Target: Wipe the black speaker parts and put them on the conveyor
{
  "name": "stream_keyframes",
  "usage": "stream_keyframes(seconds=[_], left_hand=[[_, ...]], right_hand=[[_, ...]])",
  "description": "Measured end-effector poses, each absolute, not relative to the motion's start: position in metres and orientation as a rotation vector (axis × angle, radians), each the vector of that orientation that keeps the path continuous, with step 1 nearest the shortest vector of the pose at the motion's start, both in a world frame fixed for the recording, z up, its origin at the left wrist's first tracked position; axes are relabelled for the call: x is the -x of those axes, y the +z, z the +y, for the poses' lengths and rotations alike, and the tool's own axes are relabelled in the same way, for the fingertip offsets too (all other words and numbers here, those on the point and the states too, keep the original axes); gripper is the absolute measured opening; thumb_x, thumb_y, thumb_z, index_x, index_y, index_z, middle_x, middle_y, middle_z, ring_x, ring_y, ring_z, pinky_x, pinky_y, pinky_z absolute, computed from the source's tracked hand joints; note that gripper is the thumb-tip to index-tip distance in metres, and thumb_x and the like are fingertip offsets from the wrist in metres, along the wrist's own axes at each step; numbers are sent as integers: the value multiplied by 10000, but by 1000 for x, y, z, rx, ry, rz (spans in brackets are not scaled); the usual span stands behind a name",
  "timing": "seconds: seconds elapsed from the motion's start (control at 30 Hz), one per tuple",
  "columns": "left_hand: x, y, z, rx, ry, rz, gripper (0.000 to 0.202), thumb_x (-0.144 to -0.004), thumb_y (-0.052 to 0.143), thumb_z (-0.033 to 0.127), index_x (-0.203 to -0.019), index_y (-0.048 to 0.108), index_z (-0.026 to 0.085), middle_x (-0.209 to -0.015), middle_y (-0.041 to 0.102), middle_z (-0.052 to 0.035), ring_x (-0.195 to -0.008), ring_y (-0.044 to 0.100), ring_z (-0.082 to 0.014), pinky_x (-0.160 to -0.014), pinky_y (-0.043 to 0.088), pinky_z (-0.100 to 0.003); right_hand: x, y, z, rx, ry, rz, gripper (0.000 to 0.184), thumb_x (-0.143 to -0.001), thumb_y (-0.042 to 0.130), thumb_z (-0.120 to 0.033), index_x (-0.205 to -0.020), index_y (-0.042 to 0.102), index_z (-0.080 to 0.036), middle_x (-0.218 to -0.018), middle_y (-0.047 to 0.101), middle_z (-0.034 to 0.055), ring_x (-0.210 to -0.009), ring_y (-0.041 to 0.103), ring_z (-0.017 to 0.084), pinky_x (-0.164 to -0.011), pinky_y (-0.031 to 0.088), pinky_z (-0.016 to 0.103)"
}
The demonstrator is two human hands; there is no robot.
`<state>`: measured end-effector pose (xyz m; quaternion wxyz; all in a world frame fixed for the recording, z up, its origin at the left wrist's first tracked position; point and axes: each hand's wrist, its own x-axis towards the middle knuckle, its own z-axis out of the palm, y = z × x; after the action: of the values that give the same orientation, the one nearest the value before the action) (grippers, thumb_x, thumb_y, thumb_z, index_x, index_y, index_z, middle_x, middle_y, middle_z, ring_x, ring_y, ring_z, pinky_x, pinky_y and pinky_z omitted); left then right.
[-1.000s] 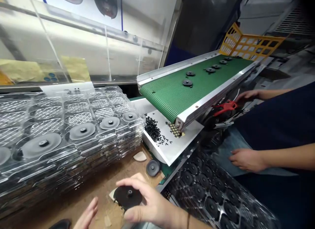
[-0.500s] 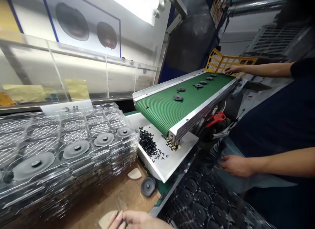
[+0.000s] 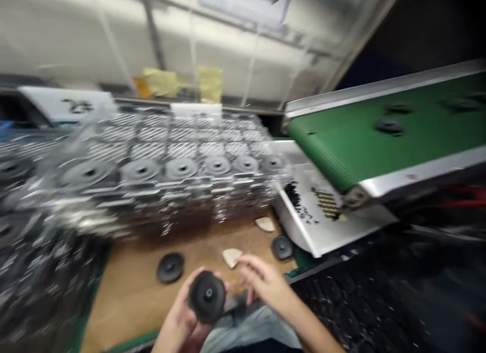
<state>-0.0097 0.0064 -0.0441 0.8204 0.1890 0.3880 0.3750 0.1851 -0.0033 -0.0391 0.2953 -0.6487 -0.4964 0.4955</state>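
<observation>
My left hand [image 3: 180, 312] is closed around a dark round rubber disc [image 3: 208, 298] with a small raised hub, its face turned up toward me. To its right, my right hand [image 3: 261, 279] has its fingers apart, the index stretched out. That fingertip is at the edge of a cream wedge-shaped pad [image 3: 231, 257]; whether it touches is blurred. On the brown board [image 3: 129, 302], a second dark disc [image 3: 170, 267] lies left of my hands and a third disc [image 3: 282, 247] lies right. Another cream pad [image 3: 265, 224] rests farther back.
Stacked clear plastic trays [image 3: 182, 183] stand behind the board, with grey discs in the front row. At right, a green conveyor [image 3: 353, 145] carries dark parts above a white tray [image 3: 330, 239] with small black pieces. More discs fill trays [image 3: 341, 307] at lower right.
My view has swung left and down, and the co-worker's arms have mostly left it. My left hand has come into view with a disc. My right hand shows more fully beside the cream pad.
</observation>
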Motion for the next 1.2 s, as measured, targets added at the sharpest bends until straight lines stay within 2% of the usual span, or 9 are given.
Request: stream_keyframes(seconds=[0.07, 0.17, 0.27, 0.4, 0.63, 0.77, 0.93, 1.03, 1.2], left_hand=[[19, -40, 2, -161, 804, 717, 663, -617, 721, 495, -1223, 524, 313, -1246, 599, -73, -1136, 549, -310, -982, 423, -417], [30, -46, -5, -23, 881, 569, 546, -643, 725, 440, -1155, 585, 311, -1227, 612, -59, -1091, 586, -259, -963, 430, -355], [39, -54, -13, -2, 956, 532, 494, -671, 712, 418, -1138, 598, 303, -1198, 628, -57, -1075, 596, -249, -933, 446, -335], [46, -54, -14, -30, 945, 623, 556, -640, 743, 395, -1161, 566, 316, -1281, 556, -64, -1144, 541, -279, -970, 410, -374], [42, -53, -8, -90, 1001, 587, 576, -567, 804, 347, -1098, 585, 306, -1202, 605, -52, -1086, 583, -268, -1018, 360, -404], [38, -51, -5, -63, 1020, 657, 579, -619, 773, 341, -1154, 563, 268, -1225, 595, -85, -1095, 577, -271, -967, 415, -370], [27, -40, 1, -92, 994, 792, 621, -614, 776, 338, -1185, 553, 239, -1221, 591, -94, -1125, 545, -271, -942, 433, -347], [22, -35, 5, -142, 980, 832, 621, -579, 800, 321, -1154, 582, 233, -1167, 622, -80, -1084, 564, -255, -923, 446, -321], [14, -20, 8, -197, 985, 881, 571, -519, 833, 281, -1051, 639, 208, -976, 687, -55, -942, 624, -238, -880, 478, -331]], right_hand=[[-184, -59, 10, 1807, 1211, -1381, 450, -891, 359, -456, -1220, 498, -181, -892, 558, 59, -542, 547, 106, -554, 500, 264], [-172, -91, 25, 1903, 1051, -1513, 412, -845, 459, -397, -1177, 548, -171, -937, 489, 77, -653, 550, 163, -750, 493, 422], [-158, -108, 29, 1944, 906, -1611, 335, -824, 485, -330, -1104, 597, -184, -1021, 444, 106, -770, 572, 225, -796, 467, 505], [-154, -115, 27, 1906, 777, -1704, 260, -850, 454, -290, -1047, 609, -222, -1177, 385, 117, -1018, 533, 264, -866, 460, 481], [-166, -121, 18, 1740, 871, -1892, 192, -838, 522, -300, -978, 630, -224, -850, 566, 51, -758, 593, 186, -680, 516, 314], [-168, -92, 28, 1706, 929, -1900, 181, -863, 502, -319, -929, 642, -225, -797, 634, 35, -698, 608, 174, -638, 503, 297], [-136, -11, 33, 1445, 862, -1767, 222, -882, 467, -260, -1089, 541, -229, -1062, 634, 56, -955, 597, 188, -803, 480, 311], [-117, 20, 25, 1213, 840, -1946, 246, -869, 438, -163, -1096, 529, -193, -974, 658, 55, -853, 597, 172, -774, 464, 309], [-114, 29, 24, 1191, 872, -2060, 201, -865, 437, -125, -1012, 568, -167, -909, 668, 43, -769, 585, 158, -696, 435, 290]])
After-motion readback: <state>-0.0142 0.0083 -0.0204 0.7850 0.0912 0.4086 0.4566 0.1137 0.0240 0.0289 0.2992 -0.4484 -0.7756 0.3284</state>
